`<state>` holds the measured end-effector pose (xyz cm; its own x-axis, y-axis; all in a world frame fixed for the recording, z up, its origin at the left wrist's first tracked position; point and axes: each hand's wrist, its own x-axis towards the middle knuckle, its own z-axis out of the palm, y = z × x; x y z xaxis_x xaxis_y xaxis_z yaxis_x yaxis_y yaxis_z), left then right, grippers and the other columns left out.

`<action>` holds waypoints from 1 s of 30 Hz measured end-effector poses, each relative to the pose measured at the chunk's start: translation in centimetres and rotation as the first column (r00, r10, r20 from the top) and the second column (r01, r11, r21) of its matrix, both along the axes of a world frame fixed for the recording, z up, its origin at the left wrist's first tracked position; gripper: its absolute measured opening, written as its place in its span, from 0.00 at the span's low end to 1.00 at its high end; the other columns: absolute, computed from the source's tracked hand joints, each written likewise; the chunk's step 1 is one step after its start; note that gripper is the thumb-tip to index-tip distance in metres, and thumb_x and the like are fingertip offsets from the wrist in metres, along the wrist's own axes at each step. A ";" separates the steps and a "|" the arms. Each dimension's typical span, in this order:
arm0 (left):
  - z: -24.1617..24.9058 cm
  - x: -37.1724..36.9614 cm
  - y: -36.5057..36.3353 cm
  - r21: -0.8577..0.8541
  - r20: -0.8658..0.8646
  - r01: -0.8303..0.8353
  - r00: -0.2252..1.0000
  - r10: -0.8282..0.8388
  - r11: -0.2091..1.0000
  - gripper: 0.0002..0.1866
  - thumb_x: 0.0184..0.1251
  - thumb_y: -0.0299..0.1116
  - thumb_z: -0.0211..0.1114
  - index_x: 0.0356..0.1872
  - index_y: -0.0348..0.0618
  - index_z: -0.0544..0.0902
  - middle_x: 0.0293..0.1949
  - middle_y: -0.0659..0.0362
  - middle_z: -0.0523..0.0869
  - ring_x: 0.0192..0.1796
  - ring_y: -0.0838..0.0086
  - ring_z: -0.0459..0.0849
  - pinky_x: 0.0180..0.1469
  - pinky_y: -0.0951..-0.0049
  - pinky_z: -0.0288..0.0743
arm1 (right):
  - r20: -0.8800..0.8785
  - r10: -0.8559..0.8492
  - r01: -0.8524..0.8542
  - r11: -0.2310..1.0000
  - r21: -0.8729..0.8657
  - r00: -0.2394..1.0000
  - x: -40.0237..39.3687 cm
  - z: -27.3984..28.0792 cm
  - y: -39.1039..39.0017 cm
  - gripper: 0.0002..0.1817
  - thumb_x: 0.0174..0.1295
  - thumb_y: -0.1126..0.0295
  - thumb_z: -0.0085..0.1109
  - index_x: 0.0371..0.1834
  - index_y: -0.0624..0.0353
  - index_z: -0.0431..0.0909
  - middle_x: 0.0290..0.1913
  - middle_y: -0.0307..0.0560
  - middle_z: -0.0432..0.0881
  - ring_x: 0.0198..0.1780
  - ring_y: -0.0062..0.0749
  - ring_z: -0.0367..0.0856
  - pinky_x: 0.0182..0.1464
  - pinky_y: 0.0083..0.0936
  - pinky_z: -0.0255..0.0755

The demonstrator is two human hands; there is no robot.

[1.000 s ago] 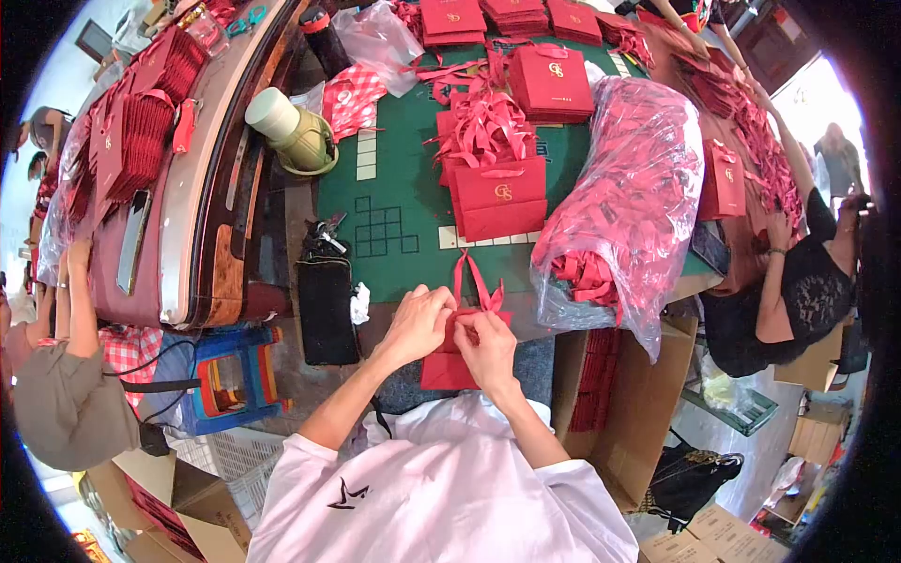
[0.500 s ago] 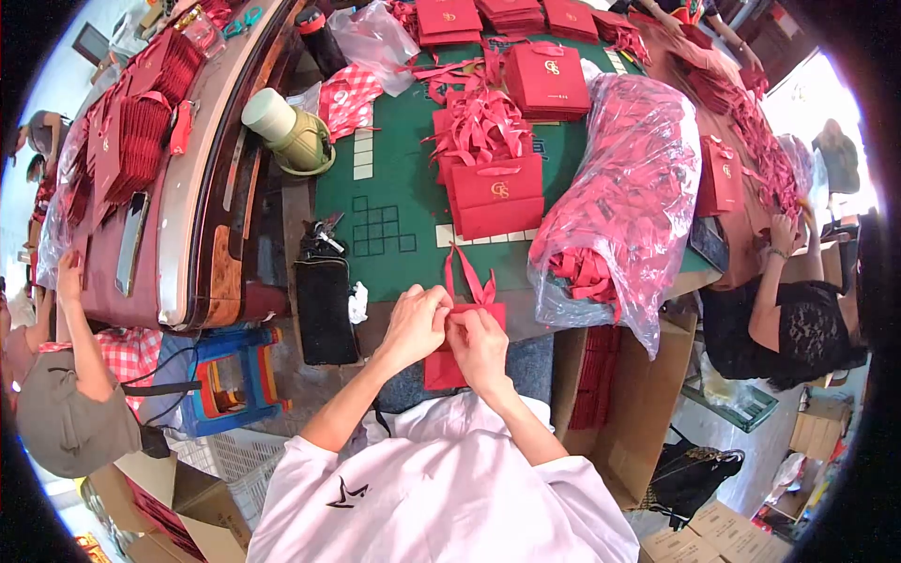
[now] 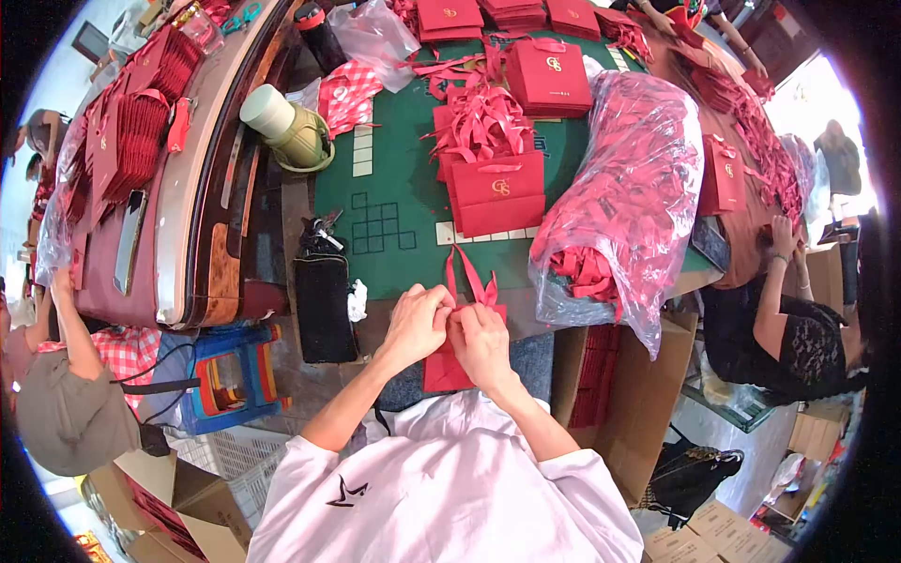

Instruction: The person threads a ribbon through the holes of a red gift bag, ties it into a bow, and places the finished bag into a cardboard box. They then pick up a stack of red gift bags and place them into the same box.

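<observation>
A small red paper bag [image 3: 441, 372] hangs upright at the table's front edge, just before my lap. Two ends of its red ribbon handle [image 3: 481, 286] stand up above the top edge. My left hand [image 3: 418, 324] is closed in a pinch at the bag's upper left. Close beside it, my right hand [image 3: 481, 345] pinches the top edge near the ribbon. The fingertips nearly meet, and what lies exactly between them is hidden. Beyond them on the green table lies a stack of red bags [image 3: 496, 202] with a heap of ribbons [image 3: 479, 122] on top.
To the right bulges a clear plastic sack of red ribbons [image 3: 624, 178]. A black pouch [image 3: 324, 305] and a green bottle [image 3: 286, 131] are on the left. An open cardboard box [image 3: 648, 413] stands low right. People work on both sides.
My right hand has turned slightly, its fingers curling closer in at the bag's top edge. My left hand has hardly moved. At the right, a co-worker's arms have shifted.
</observation>
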<state>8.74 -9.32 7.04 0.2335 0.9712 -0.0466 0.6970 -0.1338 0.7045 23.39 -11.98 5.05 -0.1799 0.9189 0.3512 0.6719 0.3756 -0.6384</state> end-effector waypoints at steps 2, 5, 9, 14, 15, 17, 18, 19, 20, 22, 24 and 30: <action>0.1 0.1 0.0 0.040 0.013 -0.012 1.000 0.011 0.999 0.03 0.61 0.24 0.61 0.35 0.39 0.80 0.30 0.52 0.86 0.39 0.56 0.80 0.45 0.58 0.74 | -0.009 -0.026 0.027 0.999 0.024 1.000 -0.2 0.1 -0.1 0.07 0.55 0.79 0.64 0.34 0.61 0.77 0.29 0.50 0.78 0.31 0.46 0.79 0.35 0.39 0.74; 0.7 -0.3 0.1 -0.016 0.048 0.003 0.999 -0.002 1.000 0.03 0.60 0.24 0.61 0.35 0.39 0.80 0.30 0.51 0.86 0.39 0.56 0.79 0.45 0.57 0.74 | -0.138 -0.066 0.061 0.997 -0.043 0.988 -0.4 -0.2 -0.3 0.08 0.55 0.78 0.66 0.36 0.61 0.77 0.30 0.49 0.81 0.31 0.41 0.82 0.34 0.34 0.75; 0.6 -0.3 -0.1 -0.039 -0.007 0.040 0.999 -0.040 0.998 0.04 0.60 0.25 0.62 0.36 0.39 0.81 0.31 0.52 0.86 0.39 0.56 0.79 0.46 0.58 0.74 | -0.331 -0.176 0.059 0.941 -0.334 0.927 -0.5 -0.4 -0.7 0.09 0.58 0.75 0.67 0.39 0.58 0.77 0.36 0.48 0.84 0.34 0.42 0.85 0.35 0.33 0.77; 1.0 -0.7 -0.1 -0.063 0.043 0.032 0.999 -0.029 0.998 0.10 0.55 0.32 0.70 0.36 0.41 0.81 0.36 0.55 0.88 0.41 0.56 0.80 0.48 0.58 0.74 | -0.393 -0.115 -0.081 0.890 -0.448 0.912 1.0 1.2 -0.1 0.11 0.59 0.77 0.66 0.44 0.61 0.78 0.38 0.48 0.85 0.37 0.33 0.87 0.38 0.26 0.79; 0.8 -0.7 -0.1 -0.063 0.044 0.032 0.999 -0.029 0.997 0.10 0.55 0.32 0.70 0.36 0.41 0.81 0.36 0.55 0.88 0.41 0.56 0.80 0.48 0.58 0.74 | -0.391 -0.077 -0.130 0.870 -0.476 0.917 1.6 1.8 0.1 0.12 0.59 0.78 0.66 0.46 0.62 0.79 0.38 0.47 0.86 0.40 0.29 0.87 0.39 0.24 0.79; 0.0 -0.7 -0.3 0.008 0.021 0.021 1.000 -0.021 1.000 0.12 0.53 0.34 0.73 0.36 0.42 0.82 0.37 0.57 0.88 0.42 0.57 0.80 0.48 0.59 0.74 | -0.399 -0.053 -0.144 0.883 -0.447 0.915 2.4 2.7 0.7 0.12 0.60 0.79 0.66 0.47 0.63 0.80 0.39 0.48 0.85 0.40 0.29 0.86 0.39 0.24 0.78; -0.2 -0.6 -0.5 0.007 0.023 0.021 1.000 -0.021 1.000 0.12 0.53 0.34 0.73 0.36 0.42 0.82 0.37 0.57 0.88 0.42 0.57 0.80 0.48 0.59 0.74 | -0.396 -0.043 -0.139 0.898 -0.418 0.917 2.9 3.0 1.1 0.11 0.60 0.78 0.65 0.46 0.62 0.81 0.38 0.47 0.85 0.39 0.30 0.86 0.38 0.24 0.78; -0.2 -0.6 -0.6 0.042 0.029 0.014 0.999 -0.015 0.999 0.12 0.52 0.33 0.74 0.36 0.43 0.82 0.37 0.59 0.88 0.42 0.58 0.79 0.48 0.60 0.74 | -0.394 -0.031 -0.135 0.912 -0.387 0.919 3.2 3.2 1.7 0.09 0.61 0.78 0.65 0.44 0.62 0.82 0.38 0.47 0.84 0.38 0.30 0.86 0.37 0.25 0.77; -0.3 -0.5 -0.7 0.077 0.035 0.007 0.999 -0.010 0.997 0.11 0.52 0.32 0.74 0.35 0.44 0.82 0.36 0.60 0.87 0.42 0.59 0.79 0.48 0.60 0.74 | -0.336 -0.036 -0.089 0.933 -0.349 0.941 3.4 3.3 2.2 0.06 0.62 0.74 0.64 0.41 0.61 0.84 0.36 0.49 0.83 0.36 0.37 0.85 0.37 0.30 0.76; -0.4 -0.3 -0.9 0.107 0.040 0.022 0.999 -0.027 0.994 0.10 0.51 0.31 0.74 0.34 0.45 0.83 0.35 0.60 0.87 0.42 0.59 0.79 0.48 0.62 0.74 | -0.235 0.054 -0.139 0.922 -0.362 0.971 4.0 2.5 3.1 0.06 0.62 0.71 0.63 0.39 0.61 0.84 0.35 0.51 0.83 0.36 0.41 0.84 0.37 0.33 0.76; -0.3 -0.3 -1.1 0.137 0.041 0.031 0.998 -0.037 0.990 0.09 0.51 0.31 0.74 0.32 0.45 0.83 0.34 0.61 0.87 0.41 0.60 0.79 0.47 0.63 0.74 | -0.103 0.162 -0.190 0.895 -0.404 0.981 3.9 2.1 3.8 0.09 0.62 0.66 0.61 0.35 0.61 0.85 0.31 0.53 0.83 0.35 0.49 0.82 0.39 0.40 0.75; -0.3 0.3 -1.1 0.287 0.121 0.023 0.991 -0.060 0.958 0.08 0.47 0.28 0.77 0.28 0.45 0.85 0.30 0.61 0.85 0.38 0.64 0.78 0.42 0.66 0.74 | -0.237 0.266 -0.355 0.758 -0.547 0.934 4.5 1.4 5.9 0.07 0.61 0.69 0.61 0.36 0.60 0.87 0.33 0.51 0.86 0.35 0.36 0.86 0.41 0.31 0.76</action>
<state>9.02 -10.46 6.76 0.2597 0.9292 0.2631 0.5937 -0.3685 0.7154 27.88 -6.10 6.49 -0.4819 0.8579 -0.1783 0.4728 0.0833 -0.8772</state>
